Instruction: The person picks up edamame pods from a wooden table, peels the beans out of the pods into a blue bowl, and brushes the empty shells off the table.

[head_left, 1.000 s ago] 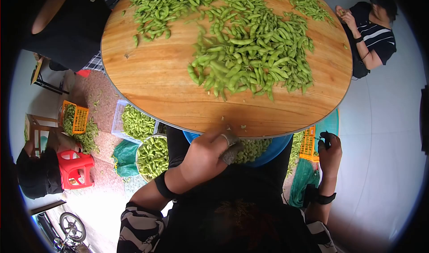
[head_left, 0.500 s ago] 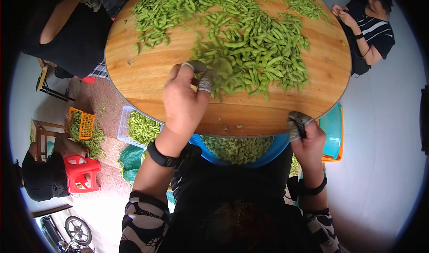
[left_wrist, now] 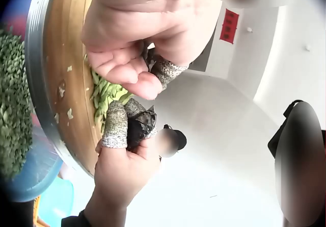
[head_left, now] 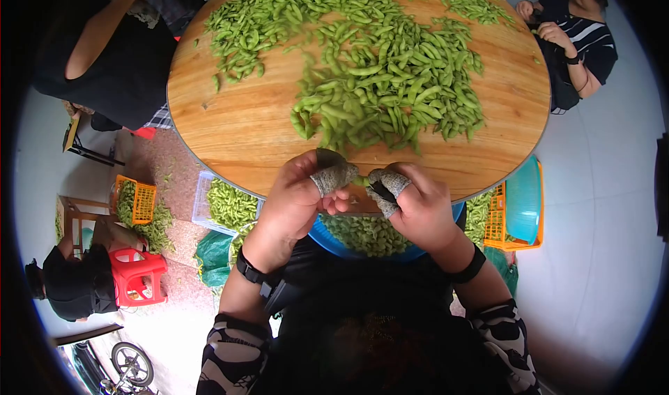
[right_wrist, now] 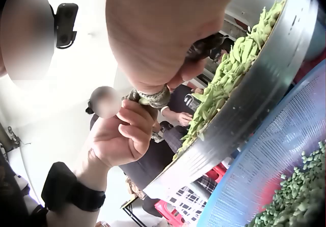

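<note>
Pinching a green edamame pod between them, the left hand and right hand meet just above the near edge of the round wooden table. The sheathed fingertips of both are drawn close together on the pod, in grey knitted finger cots; the left hand's other fingers are loosely curled. Little of the pod shows.

Below the table edge, a blue mesh basket holds a heap of shelled green beans; the tabletop covers its far side in the head view. To the left, a pale lilac crate is filled with pods, near a green sack. Farther left, an orange crate has pods in it and spilled beside it. To the right, another orange crate also has pods by it, with a teal basket against it.

Ahead of the hands, a broad pile of pods lies on the table. A red stool stands on the floor at left, and a person is at the table's right side.
</note>
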Demonstrator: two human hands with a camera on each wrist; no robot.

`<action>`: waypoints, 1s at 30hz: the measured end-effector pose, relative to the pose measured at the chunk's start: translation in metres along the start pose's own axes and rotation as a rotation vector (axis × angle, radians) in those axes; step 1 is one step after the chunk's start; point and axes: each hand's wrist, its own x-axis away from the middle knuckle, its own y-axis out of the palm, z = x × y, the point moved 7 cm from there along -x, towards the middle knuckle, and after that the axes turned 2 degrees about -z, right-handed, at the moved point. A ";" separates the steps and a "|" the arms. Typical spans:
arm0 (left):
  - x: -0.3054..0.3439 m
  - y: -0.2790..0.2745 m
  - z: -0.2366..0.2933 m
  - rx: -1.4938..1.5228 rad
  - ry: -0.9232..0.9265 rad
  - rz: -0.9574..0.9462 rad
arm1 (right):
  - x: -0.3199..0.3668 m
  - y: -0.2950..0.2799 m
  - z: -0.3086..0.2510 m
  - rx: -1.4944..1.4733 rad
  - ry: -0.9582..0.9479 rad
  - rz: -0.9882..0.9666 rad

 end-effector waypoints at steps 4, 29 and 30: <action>-0.009 0.007 -0.014 0.214 0.062 -0.106 | 0.007 -0.004 0.001 -0.007 0.029 0.068; 0.026 0.037 -0.002 -1.062 0.583 0.064 | 0.016 0.012 0.004 -0.807 0.506 -0.380; 0.027 0.038 -0.005 -1.061 0.582 0.062 | 0.014 0.012 0.003 -0.813 0.570 -0.388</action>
